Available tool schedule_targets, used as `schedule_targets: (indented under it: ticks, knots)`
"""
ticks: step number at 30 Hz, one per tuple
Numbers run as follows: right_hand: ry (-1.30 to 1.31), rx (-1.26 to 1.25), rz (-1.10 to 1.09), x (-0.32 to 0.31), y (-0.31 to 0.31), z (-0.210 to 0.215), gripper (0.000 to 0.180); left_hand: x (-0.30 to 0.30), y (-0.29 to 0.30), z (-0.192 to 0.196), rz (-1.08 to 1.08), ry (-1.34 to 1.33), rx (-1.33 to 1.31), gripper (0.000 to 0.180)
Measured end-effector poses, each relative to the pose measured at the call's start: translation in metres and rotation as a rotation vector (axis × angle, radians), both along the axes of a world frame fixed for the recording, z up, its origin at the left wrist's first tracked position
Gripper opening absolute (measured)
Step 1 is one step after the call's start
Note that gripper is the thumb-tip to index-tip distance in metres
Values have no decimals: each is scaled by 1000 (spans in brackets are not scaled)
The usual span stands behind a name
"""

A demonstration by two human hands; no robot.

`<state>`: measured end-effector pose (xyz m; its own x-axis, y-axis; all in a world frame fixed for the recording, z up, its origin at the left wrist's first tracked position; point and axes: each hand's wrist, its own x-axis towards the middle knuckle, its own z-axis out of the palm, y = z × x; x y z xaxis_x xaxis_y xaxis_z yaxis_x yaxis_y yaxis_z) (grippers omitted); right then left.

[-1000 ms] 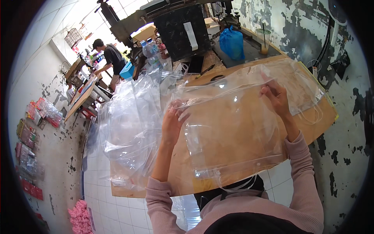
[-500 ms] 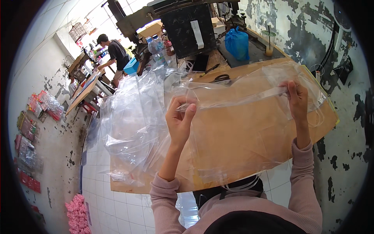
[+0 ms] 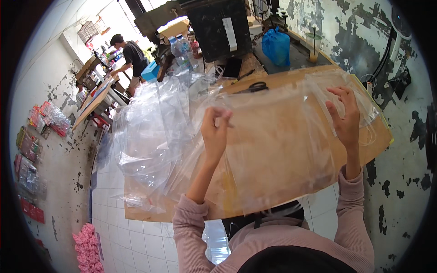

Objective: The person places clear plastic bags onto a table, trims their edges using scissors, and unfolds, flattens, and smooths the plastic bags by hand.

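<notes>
A clear plastic sheet (image 3: 277,141) lies over the brown work board (image 3: 182,214) in front of me, its upper part slightly blurred. At its right side my right hand (image 3: 344,116) is raised with fingers and thumb apart, holding nothing. By the sheet's upper left corner is my left hand (image 3: 215,132), fingers curled and smeared by motion; whether they still pinch the plastic is hidden. Left of that hand spreads a loose heap of clear plastic sheets (image 3: 145,136). Another piece of clear plastic (image 3: 364,102) rests under and beyond my right hand.
Scissors (image 3: 257,87) and a dark pen-like tool (image 3: 242,76) lie past the sheet. Farther back are a phone (image 3: 232,68), water bottles (image 3: 182,50), a black box (image 3: 217,29), a blue plastic bag (image 3: 276,48) and a drink cup (image 3: 313,48). A person (image 3: 132,57) stands at another table.
The sheet's edge, stretched between both hands before, has come down onto the board. My right hand has let go and opened. My left hand has moved slightly right and up.
</notes>
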<state>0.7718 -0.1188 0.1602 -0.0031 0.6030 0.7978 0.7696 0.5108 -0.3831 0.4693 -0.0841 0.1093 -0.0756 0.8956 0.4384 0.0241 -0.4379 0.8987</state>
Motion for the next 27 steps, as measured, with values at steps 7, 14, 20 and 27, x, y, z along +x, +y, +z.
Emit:
schedule_targets:
  ticks: [7,14,20,27]
  knots:
    - [186,-280,-28,41,-49,-53,19,3,7,-23,786,816,497,43]
    - [537,-627,56,25,-105,-94,13,80,-82,-24,-112,1156,597,39]
    - [464,-691,320,2,-138,-89,12,73,-64,-46,-249,1309,499,23]
    - [-264,-839,387,-26,-98,-95,31,107,-100,-13,-164,876,603,16]
